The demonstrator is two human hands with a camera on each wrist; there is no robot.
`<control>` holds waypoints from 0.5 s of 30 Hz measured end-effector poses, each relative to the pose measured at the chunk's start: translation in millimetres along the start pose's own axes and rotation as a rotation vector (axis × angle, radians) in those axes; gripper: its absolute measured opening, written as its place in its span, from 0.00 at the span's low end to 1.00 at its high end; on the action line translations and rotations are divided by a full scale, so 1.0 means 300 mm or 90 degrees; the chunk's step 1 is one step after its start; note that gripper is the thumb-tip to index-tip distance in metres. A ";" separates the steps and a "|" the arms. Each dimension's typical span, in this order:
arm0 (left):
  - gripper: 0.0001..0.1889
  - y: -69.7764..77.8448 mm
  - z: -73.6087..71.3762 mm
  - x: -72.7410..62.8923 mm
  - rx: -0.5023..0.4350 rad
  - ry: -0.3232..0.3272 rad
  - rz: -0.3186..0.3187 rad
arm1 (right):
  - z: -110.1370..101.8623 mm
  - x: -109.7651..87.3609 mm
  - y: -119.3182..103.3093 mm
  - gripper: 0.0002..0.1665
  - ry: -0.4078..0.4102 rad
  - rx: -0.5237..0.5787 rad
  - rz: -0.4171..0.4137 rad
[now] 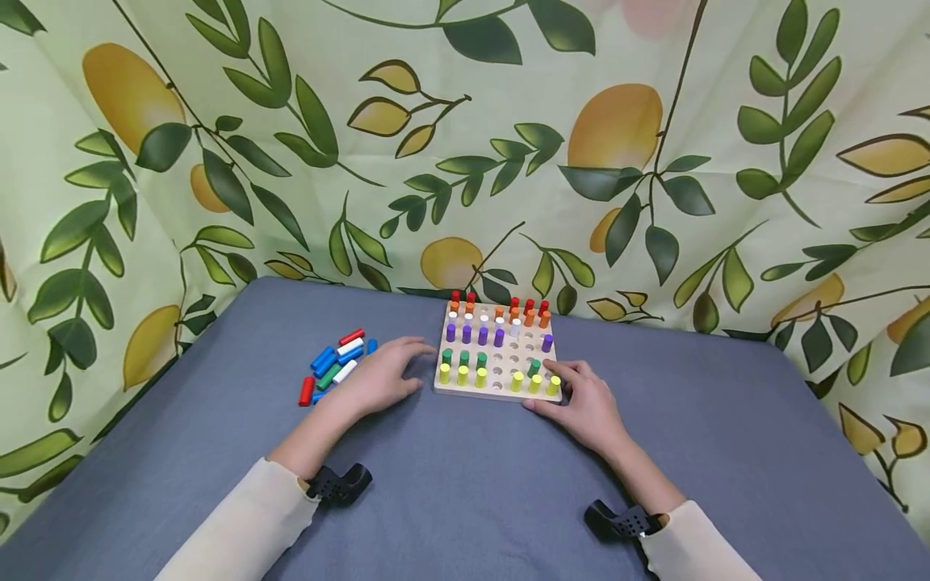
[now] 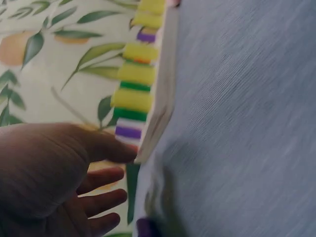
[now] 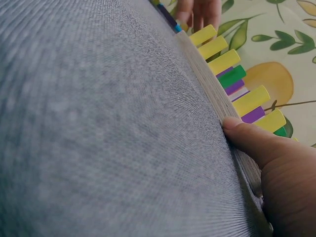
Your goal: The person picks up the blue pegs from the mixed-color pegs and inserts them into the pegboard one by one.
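Note:
A pale wooden pegboard lies flat on the cloth, its upright pegs in coloured rows: red at the back, then orange, white, purple, green and yellow. Several holes show bare in its middle and front. At the front right corner my right hand grips the board, index finger over the right side near the yellow peg. Its thumb presses the front edge in the right wrist view; the other fingers are hidden there. My left hand is just off the left edge, fingers loosely extended and holding nothing.
Loose red, white, blue and green pegs lie in a heap left of my left hand, among them a red peg and a white peg. A blue-grey cloth covers the table. Behind it hangs a leaf-and-fruit patterned curtain.

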State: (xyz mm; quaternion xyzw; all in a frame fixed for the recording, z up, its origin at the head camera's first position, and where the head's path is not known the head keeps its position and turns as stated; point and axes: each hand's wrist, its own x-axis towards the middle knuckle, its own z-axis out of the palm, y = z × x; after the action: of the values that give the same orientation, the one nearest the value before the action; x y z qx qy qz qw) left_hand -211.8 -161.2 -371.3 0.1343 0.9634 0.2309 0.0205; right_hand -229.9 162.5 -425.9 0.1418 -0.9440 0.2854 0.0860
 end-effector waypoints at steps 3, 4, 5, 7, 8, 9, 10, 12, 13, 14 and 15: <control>0.22 -0.029 -0.029 0.004 -0.004 0.047 0.000 | 0.000 -0.002 0.003 0.46 0.000 -0.003 0.001; 0.21 -0.040 -0.039 0.006 -0.007 0.066 -0.005 | 0.000 -0.001 0.003 0.46 -0.001 -0.005 0.001; 0.21 -0.050 -0.049 0.006 -0.009 0.086 -0.014 | 0.000 -0.001 0.003 0.46 -0.002 -0.007 0.001; 0.21 -0.072 -0.066 0.008 -0.007 0.125 -0.032 | -0.001 0.003 0.002 0.46 -0.003 -0.008 -0.001; 0.20 -0.081 -0.074 0.008 -0.006 0.142 -0.042 | -0.001 0.004 0.001 0.46 -0.003 -0.009 -0.001; 0.20 -0.091 -0.081 0.007 -0.008 0.156 -0.054 | -0.002 0.006 0.001 0.46 -0.003 -0.008 -0.001; 0.20 -0.099 -0.086 0.007 -0.008 0.168 -0.066 | -0.002 0.006 0.000 0.45 -0.002 -0.007 -0.002; 0.20 -0.115 -0.089 0.004 -0.007 0.182 -0.090 | -0.003 0.007 -0.001 0.45 -0.001 -0.005 -0.002; 0.20 -0.122 -0.089 0.002 -0.010 0.186 -0.100 | -0.003 0.006 -0.001 0.45 -0.001 -0.005 -0.002; 0.20 -0.129 -0.087 0.000 -0.014 0.189 -0.110 | -0.002 0.005 -0.001 0.45 -0.003 -0.004 -0.002; 0.20 -0.136 -0.084 -0.001 -0.016 0.190 -0.118 | 0.000 0.004 -0.001 0.45 -0.006 -0.005 -0.002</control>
State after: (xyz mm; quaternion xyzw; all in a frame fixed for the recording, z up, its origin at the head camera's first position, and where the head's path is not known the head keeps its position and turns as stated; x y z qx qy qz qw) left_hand -224.1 -207.2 -367.1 0.0088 0.9611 0.2571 -0.1002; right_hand -231.0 162.0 -425.3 0.1441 -0.9452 0.2810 0.0825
